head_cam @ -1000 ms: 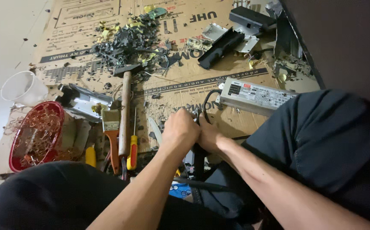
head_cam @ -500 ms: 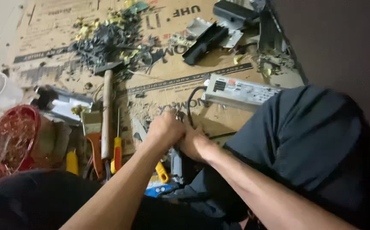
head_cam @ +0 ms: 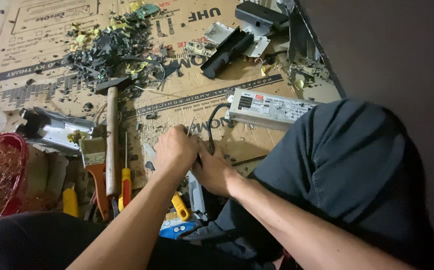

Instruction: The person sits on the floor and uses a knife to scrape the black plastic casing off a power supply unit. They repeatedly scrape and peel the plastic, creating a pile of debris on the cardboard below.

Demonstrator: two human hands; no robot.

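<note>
Hands are meeting low in the middle of the view, over the cardboard (head_cam: 187, 107) spread on the floor. The left hand (head_cam: 176, 152) is closing in a fist around something thin, with a sliver of metal poking out above the knuckles; what it is cannot be told. The right hand (head_cam: 212, 172) is pressing in just beside it, fingers curled, its grip hidden behind the left, so whether it is clamping anything cannot be told. A black cable (head_cam: 212, 122) is running from between the two hands up to a silver power supply (head_cam: 272, 107), which is lying flat on the cardboard against the person's knee (head_cam: 347, 150).

Judging by the litter, the stripping work is well along: a heap of black and yellow scrap (head_cam: 109, 47) is piling up at the far left, opened metal casings (head_cam: 234, 37) are lying at the top, and a red bowl (head_cam: 4, 175) of copper wire is sitting at the left edge, seemingly quite full. The power supply looks whole, so it appears to be waiting its turn.

Tools are lying to the left of the hands: a hammer (head_cam: 111, 140), a paintbrush (head_cam: 96, 165), a yellow-handled screwdriver (head_cam: 125, 180), and a bent metal housing (head_cam: 52, 129) beyond them.
</note>
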